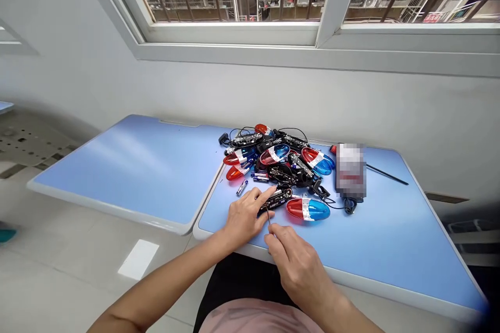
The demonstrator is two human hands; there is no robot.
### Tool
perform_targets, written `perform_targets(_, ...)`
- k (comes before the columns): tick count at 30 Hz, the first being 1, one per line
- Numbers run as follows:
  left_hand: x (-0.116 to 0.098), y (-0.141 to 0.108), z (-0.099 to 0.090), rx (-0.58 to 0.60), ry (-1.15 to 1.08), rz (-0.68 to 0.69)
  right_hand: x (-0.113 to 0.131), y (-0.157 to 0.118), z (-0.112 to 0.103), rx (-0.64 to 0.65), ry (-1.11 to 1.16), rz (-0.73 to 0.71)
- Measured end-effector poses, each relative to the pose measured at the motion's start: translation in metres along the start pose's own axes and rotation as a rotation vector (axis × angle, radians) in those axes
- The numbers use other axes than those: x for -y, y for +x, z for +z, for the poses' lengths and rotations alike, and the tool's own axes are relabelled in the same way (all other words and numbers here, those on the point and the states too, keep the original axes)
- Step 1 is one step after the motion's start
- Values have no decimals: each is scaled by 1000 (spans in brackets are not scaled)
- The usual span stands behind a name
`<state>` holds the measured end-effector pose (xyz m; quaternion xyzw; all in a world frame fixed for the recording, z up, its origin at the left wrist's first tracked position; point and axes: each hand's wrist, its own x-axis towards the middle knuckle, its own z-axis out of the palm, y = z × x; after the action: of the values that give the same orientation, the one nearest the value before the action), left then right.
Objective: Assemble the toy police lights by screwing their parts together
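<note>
My left hand (247, 218) grips the near-left end of a black battery housing (279, 199) with circuit parts showing, thumb on the near side and fingers on the far side. In my closed right hand (295, 260) is a screwdriver (269, 217); its thin shaft points away from me and its tip meets the housing's near edge. The handle is hidden in my fingers. Just right of the housing lies a red and blue light cover (308, 209) with a silver middle band. A loose AA battery (242, 187) lies beyond my left hand.
Behind my hands is a pile of black housings (248, 139), wires and red-blue covers (275, 154), with several batteries (260, 177). A blurred-out packet (350, 171) and a black rod (386, 174) lie to the right. A second blue table (128, 177) adjoins on the left; a wall stands behind.
</note>
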<state>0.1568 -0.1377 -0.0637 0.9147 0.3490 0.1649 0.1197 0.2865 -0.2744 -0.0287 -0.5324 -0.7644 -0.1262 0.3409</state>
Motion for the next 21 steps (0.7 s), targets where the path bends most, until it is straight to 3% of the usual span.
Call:
perform_targets(6, -1, 1, 0, 40, 56, -17, 0, 19, 0, 8, -32, -19)
perform_targets(11, 0, 3, -3, 75, 104, -24, -15, 33, -6, 29, 107, 35)
perform_targets(18, 3, 5, 0, 20, 89, -6, -46, 40, -24, -49, 209, 249)
perform_targets(21, 5, 6, 0, 14, 50, -22, -49, 34, -25, -33, 280, 260)
